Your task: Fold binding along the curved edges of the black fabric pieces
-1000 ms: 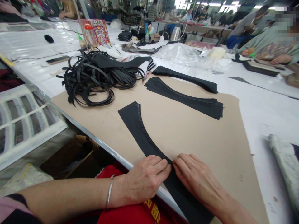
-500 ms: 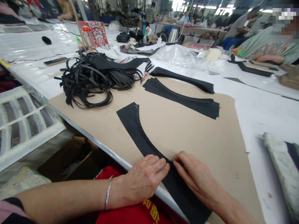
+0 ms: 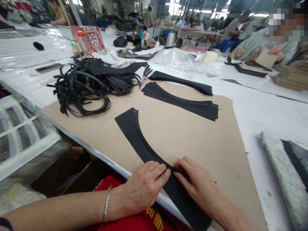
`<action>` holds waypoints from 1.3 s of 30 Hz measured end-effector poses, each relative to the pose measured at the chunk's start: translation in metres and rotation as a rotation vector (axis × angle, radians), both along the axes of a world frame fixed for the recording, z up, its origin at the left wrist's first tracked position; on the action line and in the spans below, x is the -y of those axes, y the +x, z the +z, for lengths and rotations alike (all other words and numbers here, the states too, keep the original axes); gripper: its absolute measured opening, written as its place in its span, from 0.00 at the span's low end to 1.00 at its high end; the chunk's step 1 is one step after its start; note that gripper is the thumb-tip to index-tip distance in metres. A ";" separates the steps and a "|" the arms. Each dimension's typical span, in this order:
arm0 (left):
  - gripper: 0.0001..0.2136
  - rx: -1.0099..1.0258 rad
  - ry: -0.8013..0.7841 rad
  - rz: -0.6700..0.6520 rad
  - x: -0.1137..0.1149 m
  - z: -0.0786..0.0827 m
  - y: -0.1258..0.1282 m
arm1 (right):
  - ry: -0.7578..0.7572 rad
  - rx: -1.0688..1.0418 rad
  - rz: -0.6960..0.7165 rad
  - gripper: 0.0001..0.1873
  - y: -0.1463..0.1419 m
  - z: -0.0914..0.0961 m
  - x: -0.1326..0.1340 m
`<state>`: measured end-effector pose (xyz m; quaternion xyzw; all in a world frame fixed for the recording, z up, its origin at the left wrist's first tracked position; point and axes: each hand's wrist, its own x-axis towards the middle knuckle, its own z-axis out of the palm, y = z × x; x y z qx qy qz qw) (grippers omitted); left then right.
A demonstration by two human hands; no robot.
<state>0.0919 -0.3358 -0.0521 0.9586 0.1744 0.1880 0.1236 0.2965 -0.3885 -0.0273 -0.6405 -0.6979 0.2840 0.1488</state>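
Note:
A curved black strip of leather-like material [image 3: 131, 134] lies slantwise on the brown board, its near end by the table edge. Along its inner curve runs a narrow folded edge. My left hand [image 3: 146, 183] presses on this edge near the middle, fingers closed over it. Just to the right, my right hand [image 3: 194, 179] pinches the same edge between thumb and fingers. The two sets of fingertips almost meet. Farther back are a stack of similar curved black pieces [image 3: 183, 101] and another black stack [image 3: 180, 82] behind it.
A tangled heap of thin black strips [image 3: 96, 81] sits at the board's back left. The brown board [image 3: 192, 138] covers part of the white table. To the right lies a mottled pale slab [image 3: 284, 179]. Across the table a co-worker [image 3: 262, 45] handles flat pieces.
The view has shifted slightly, so most things sit farther left. My right fingers have changed their grip on the folded edge. The co-worker now holds up a beige flat piece.

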 end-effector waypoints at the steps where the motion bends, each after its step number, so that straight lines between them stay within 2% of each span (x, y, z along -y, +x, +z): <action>1: 0.18 -0.002 -0.005 0.000 0.000 0.000 0.000 | 0.002 -0.001 0.000 0.04 0.001 0.000 0.001; 7: 0.18 0.026 -0.072 0.031 0.001 -0.001 -0.001 | 0.040 -0.002 -0.005 0.04 0.007 0.001 0.005; 11: 0.14 0.124 -0.226 0.092 0.000 0.002 0.002 | 0.097 -0.026 0.002 0.06 0.009 -0.001 0.012; 15: 0.14 0.163 -0.333 0.126 -0.009 0.009 0.018 | 0.167 -0.022 0.021 0.08 0.010 -0.003 0.017; 19: 0.13 0.103 -0.377 0.076 -0.021 0.013 0.034 | 0.196 -0.026 0.032 0.09 0.011 -0.005 0.018; 23: 0.11 0.092 -0.364 0.039 -0.024 0.010 0.033 | 0.226 -0.011 0.039 0.08 0.014 -0.008 0.020; 33: 0.13 0.108 -0.343 -0.028 -0.021 0.003 0.022 | 0.368 0.162 0.165 0.11 0.017 -0.013 0.024; 39: 0.15 0.117 -0.323 -0.058 -0.019 0.002 0.018 | 0.307 0.137 0.115 0.15 0.010 -0.006 0.023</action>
